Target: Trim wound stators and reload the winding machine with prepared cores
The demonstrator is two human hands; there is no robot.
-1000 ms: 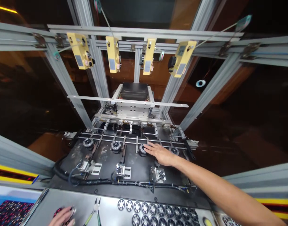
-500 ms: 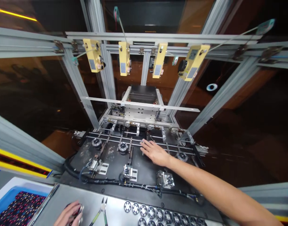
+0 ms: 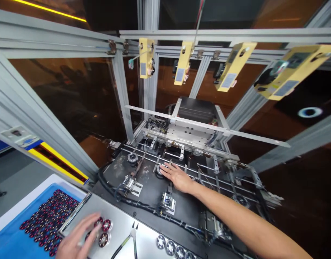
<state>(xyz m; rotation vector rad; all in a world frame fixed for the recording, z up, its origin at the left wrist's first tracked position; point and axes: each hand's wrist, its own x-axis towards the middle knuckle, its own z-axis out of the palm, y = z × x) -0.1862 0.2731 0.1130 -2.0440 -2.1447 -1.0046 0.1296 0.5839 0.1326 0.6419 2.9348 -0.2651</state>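
Observation:
My right hand (image 3: 181,178) is stretched out flat over the black machine bed. Its fingertips cover part of a round fixture (image 3: 159,173) there; whether they touch it I cannot tell. Low on the left, my left hand (image 3: 80,235) is slightly blurred, thumb and fingers apart around a few small round spoked parts. Two of these, a red-and-black disc (image 3: 107,225) and a darker disc (image 3: 103,239), lie on the silver metal plate (image 3: 147,230) just beyond the fingers. Side cutters (image 3: 131,234) with green-and-black handles rest to their right.
A blue tray (image 3: 12,235) at left holds many red-and-black discs (image 3: 50,216). More silver-and-black discs (image 3: 170,247) line the plate's front. Another round fixture (image 3: 132,158) sits farther left. Clamp blocks (image 3: 168,203), cables and rods cross the bed; yellow sensor boxes (image 3: 183,63) hang above.
The view has swung left. My right hand has moved left along the bed to another fixture. My left hand has opened from its closed grip, and separate discs now show on the plate.

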